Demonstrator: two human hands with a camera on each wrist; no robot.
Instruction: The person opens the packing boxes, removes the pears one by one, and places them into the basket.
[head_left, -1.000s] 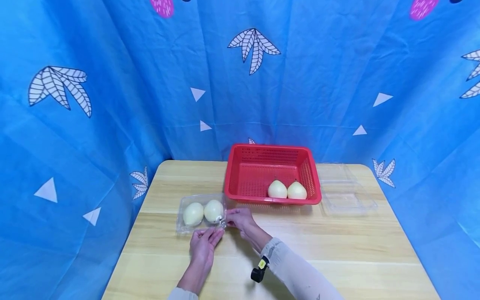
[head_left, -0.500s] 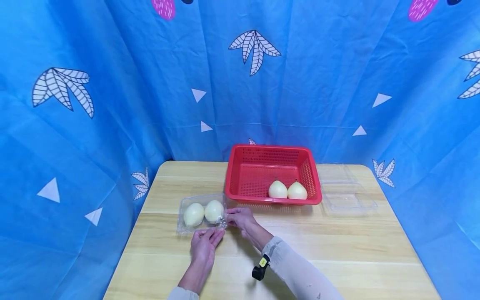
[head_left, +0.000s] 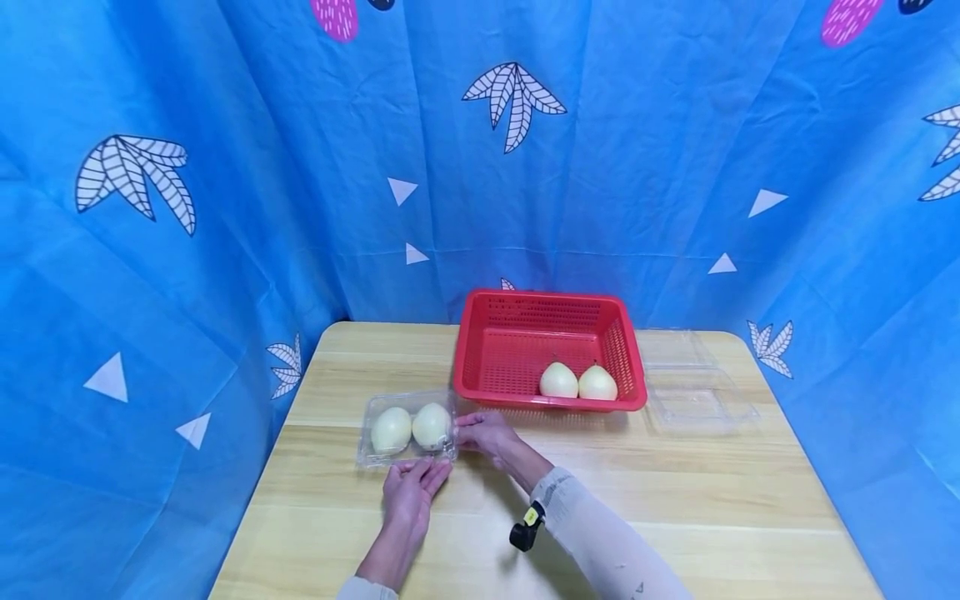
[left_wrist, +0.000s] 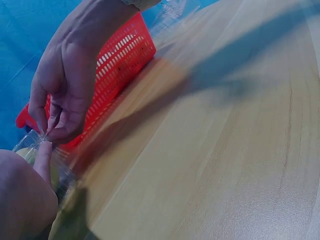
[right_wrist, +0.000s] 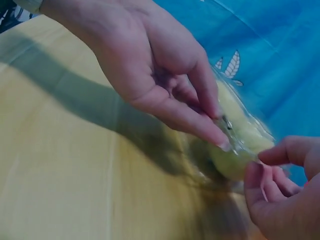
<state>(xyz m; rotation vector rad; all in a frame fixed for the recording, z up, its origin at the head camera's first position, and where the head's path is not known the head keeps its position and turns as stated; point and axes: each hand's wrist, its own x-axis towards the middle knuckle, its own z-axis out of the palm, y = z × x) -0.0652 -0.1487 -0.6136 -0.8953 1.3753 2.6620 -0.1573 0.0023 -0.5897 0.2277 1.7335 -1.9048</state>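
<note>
A clear plastic clamshell box [head_left: 364, 452] lies on the left half of the table, with two pale yellow pears [head_left: 391, 430] side by side inside. My left hand [head_left: 407, 500] pinches its front edge near the right corner between thumb and fingers. On the box's right side, my right hand [head_left: 491, 437] grips the same corner with its fingertips. In the right wrist view the left hand [right_wrist: 145, 75] and right hand [right_wrist: 287, 192] meet at the box's rim. The left wrist view shows the right hand [left_wrist: 67, 85] with thumb and finger together on the plastic.
Behind the box stands a red slotted basket [head_left: 510, 354], holding two more pears [head_left: 558, 381] in its front right part. Clear plastic packaging [head_left: 697, 404] lies right of the basket on the wooden table [head_left: 675, 508]. A blue patterned curtain [head_left: 637, 167] surrounds the table's back and sides.
Both hands stay at the box's front right corner, with only slight finger movement. The whole head view has shifted a little; the box and basket look otherwise the same.
</note>
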